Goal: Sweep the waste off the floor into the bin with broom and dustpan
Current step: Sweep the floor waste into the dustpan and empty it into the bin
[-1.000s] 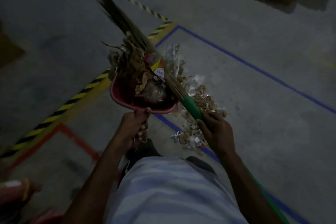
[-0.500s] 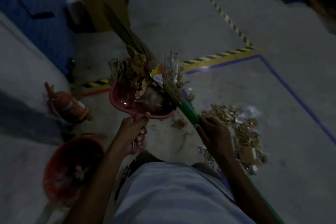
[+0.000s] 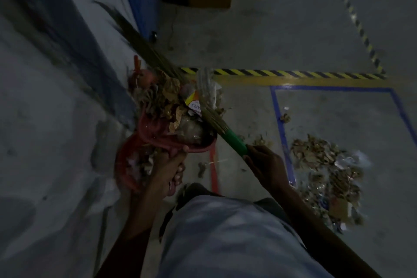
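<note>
one full dustpan is gripped by the left hand right over the red bin, load pinned by the broom clamped in the right hand. tipping's probably next; more waste is left on the floor, right side.

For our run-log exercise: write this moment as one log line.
left hand: holds loaded dustpan over bin | right hand: grips broom across load | waste pile: on floor
</note>
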A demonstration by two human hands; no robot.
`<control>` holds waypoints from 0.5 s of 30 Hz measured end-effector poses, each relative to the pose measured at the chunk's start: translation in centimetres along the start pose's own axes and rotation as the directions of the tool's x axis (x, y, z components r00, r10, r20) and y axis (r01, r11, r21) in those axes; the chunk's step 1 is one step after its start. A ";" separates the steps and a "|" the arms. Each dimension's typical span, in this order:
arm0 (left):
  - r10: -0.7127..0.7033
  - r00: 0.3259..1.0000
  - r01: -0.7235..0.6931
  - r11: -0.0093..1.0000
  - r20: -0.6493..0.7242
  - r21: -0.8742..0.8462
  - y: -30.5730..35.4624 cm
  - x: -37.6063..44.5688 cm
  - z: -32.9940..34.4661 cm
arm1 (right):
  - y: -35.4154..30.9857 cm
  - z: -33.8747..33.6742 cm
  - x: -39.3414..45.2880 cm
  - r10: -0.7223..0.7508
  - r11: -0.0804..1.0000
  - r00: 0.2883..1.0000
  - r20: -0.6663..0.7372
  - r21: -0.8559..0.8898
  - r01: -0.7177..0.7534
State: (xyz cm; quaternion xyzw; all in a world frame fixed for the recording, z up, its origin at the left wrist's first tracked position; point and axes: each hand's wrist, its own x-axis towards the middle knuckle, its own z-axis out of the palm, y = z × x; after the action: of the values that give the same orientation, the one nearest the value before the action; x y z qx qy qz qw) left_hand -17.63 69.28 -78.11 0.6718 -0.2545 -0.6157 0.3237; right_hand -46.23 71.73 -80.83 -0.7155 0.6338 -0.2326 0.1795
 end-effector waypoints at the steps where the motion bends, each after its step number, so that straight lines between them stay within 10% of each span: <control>1: -0.012 1.000 0.012 1.000 -0.004 -0.025 -0.7 0.4 -1.4 | -0.7 1.1 0.2 -0.004 1.000 1.000 0.027 -0.001 0.004; 15: -0.308 0.951 0.302 0.943 -0.022 -0.140 -9.1 6.9 -11.1 | -6.3 12.1 1.4 0.076 0.982 0.954 0.289 -0.187 -0.022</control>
State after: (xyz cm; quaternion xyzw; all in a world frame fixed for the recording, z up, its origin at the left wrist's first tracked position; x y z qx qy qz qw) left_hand -6.32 71.56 -89.11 0.6930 -0.0980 -0.6594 0.2745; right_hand -34.15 70.73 -87.24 -0.7396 0.6361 -0.0601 0.2115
